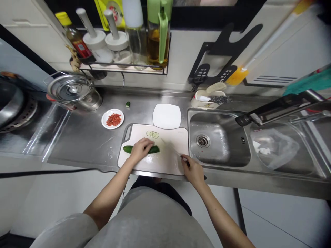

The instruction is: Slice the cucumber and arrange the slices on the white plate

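1. Left hand (141, 150): fingers bent, holding the cucumber (128, 148) down on the cutting board (168, 163), which lies at the countertop's front edge.
2. Cucumber: lengthwise from near the board's left edge toward its middle.
3. Right hand (193, 170): closed around the knife (185, 159) near the board's right edge; blade blurred.
4. Overlapping cucumber slices (152, 134): near the board's far edge.

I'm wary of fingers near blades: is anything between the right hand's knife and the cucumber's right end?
Nothing visible: only cutting board shows between the blurred knife in the right hand and the right end of the cucumber. The slices lie farther back; the left hand grips farther left.
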{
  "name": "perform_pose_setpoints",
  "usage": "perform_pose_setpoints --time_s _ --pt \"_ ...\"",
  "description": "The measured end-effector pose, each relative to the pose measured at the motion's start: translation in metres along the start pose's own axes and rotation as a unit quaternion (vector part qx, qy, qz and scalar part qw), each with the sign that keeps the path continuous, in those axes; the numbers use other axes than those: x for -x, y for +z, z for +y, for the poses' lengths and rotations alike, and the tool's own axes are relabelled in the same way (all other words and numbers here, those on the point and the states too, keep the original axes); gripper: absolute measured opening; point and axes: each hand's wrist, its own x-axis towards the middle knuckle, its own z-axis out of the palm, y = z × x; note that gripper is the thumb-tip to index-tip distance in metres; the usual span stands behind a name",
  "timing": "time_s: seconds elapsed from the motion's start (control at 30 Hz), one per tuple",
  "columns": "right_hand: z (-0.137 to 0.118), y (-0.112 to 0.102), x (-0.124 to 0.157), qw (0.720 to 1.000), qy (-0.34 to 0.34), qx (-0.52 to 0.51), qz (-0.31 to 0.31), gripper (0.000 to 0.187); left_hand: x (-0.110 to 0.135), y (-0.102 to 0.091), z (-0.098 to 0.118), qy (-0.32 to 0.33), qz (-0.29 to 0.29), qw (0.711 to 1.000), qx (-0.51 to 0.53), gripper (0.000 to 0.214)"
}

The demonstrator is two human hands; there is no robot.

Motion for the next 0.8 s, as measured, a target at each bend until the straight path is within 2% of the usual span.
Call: perform_pose_setpoints --time_s 0.1,0.17,0.33,0.47,0.6,0.8 --pt "-0.011 0.002 -0.004 0.998 0.028 0.019 -0.055 0.034 0.016 0.005 0.004 0.044 -0.039 0.997 -0.043 0.028" --pt "-0.02 0.002 -0.006 0.995 0.036 0.038 -0.086 0.033 0.024 0.011 0.005 0.061 -0.044 0.994 -0.078 0.029" --pt "-0.042 -0.001 -0.004 0.988 0.016 0.071 -0.138 0.033 0.038 0.025 0.003 0.066 0.024 0.991 -0.112 0.028" --pt "-0.057 -0.002 0.002 0.979 -0.002 0.101 -0.18 0.037 0.041 0.03 0.001 0.069 0.032 0.99 -0.117 0.026" --pt "-0.067 -0.001 0.008 0.969 -0.027 0.147 -0.196 0.036 0.038 0.03 -0.001 0.065 0.022 0.99 -0.126 0.027" --pt "-0.073 0.001 0.01 0.967 -0.042 0.158 -0.198 0.034 0.038 0.03 -0.001 0.073 0.031 0.988 -0.133 0.026"
